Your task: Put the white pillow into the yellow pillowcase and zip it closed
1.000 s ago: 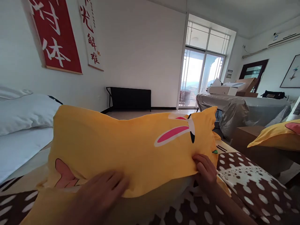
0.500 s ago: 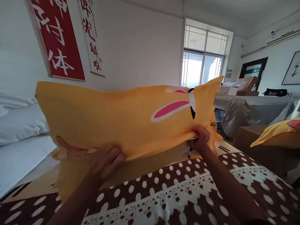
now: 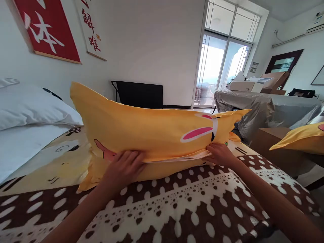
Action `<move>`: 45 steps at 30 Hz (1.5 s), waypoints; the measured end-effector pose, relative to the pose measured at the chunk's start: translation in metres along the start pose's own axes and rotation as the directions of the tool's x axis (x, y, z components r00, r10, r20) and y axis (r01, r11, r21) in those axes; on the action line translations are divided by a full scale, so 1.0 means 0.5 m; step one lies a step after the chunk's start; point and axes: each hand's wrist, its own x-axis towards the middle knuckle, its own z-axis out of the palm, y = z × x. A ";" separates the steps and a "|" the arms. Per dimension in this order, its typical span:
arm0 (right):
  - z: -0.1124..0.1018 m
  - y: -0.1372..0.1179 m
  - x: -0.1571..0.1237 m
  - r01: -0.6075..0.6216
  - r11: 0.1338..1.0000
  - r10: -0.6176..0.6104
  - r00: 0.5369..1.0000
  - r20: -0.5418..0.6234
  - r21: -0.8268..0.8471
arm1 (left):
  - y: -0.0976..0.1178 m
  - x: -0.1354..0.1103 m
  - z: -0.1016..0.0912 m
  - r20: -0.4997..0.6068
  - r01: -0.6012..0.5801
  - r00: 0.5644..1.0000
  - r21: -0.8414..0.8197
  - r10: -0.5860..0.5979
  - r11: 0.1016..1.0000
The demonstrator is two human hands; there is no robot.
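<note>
A yellow pillow (image 3: 152, 131) with pink-and-white rabbit ears printed on it stands on its long side on the bed, facing me. Along its near lower part runs a slit edged in white, like a zip or seam opening. My left hand (image 3: 126, 165) is closed over the fabric left of the middle, by an orange-pink print. At the right end of the slit my right hand (image 3: 219, 154) pinches the pillow's edge. The fingertips of both hands are partly hidden in the cloth.
Under the pillow lies a brown polka-dot blanket (image 3: 192, 202). White pillows (image 3: 32, 108) are at the left. A cardboard box (image 3: 268, 145) and another yellow pillow (image 3: 301, 138) are at the right. Behind stand a black panel (image 3: 140, 94) and a plastic-covered piece of furniture (image 3: 255, 104).
The pillow has come down onto the bed and tilted, and its slit now shows between my hands. Both hands keep their hold. My view has shifted downward.
</note>
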 end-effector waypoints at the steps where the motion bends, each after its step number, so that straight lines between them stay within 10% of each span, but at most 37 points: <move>1: 0.002 0.003 0.003 -0.011 1.000 0.011 1.000 0.016 0.004 | -0.010 -0.018 0.009 -0.060 0.062 0.996 0.047 -0.060 0.997; 5: 0.018 0.014 0.029 -0.090 0.994 0.083 0.992 0.094 0.069 | -0.049 -0.057 0.048 -0.229 0.236 0.952 0.128 -0.203 0.963; 10: 0.041 0.049 0.088 -0.262 0.956 0.238 0.956 0.169 0.134 | -0.091 0.000 0.110 -0.181 0.239 0.953 -0.035 -0.241 0.970; 16: 0.142 0.044 0.115 -0.362 0.915 0.372 0.928 -0.023 0.178 | -0.102 0.042 0.191 -0.131 0.518 0.836 -0.134 -0.534 0.845; 21: 0.226 0.022 0.083 -0.313 0.933 0.357 0.867 -0.348 0.176 | -0.100 0.030 0.162 0.052 0.466 0.883 -0.212 -0.467 0.859; 26: 0.225 0.027 0.083 -0.282 0.942 0.332 0.857 -0.394 0.181 | -0.137 0.018 0.112 0.304 0.359 0.919 -0.384 -0.250 0.851; 33: 0.114 0.035 0.086 -0.250 0.922 0.278 0.959 -0.058 0.295 | -0.107 0.062 0.056 0.688 0.579 0.629 -0.104 -0.361 0.809; 35: 0.072 0.031 0.084 -0.249 0.926 0.236 0.969 0.080 0.284 | -0.093 0.074 0.048 0.684 0.571 0.608 -0.024 -0.404 0.820; 39: 0.033 0.015 0.080 -0.238 0.952 0.213 0.967 0.141 0.192 | -0.080 0.066 0.048 0.602 0.509 0.664 0.069 -0.443 0.858; 45: 0.054 -0.005 0.086 -0.178 0.980 0.194 0.959 -0.206 0.093 | -0.061 0.049 0.053 0.165 0.348 0.920 0.069 -0.354 0.935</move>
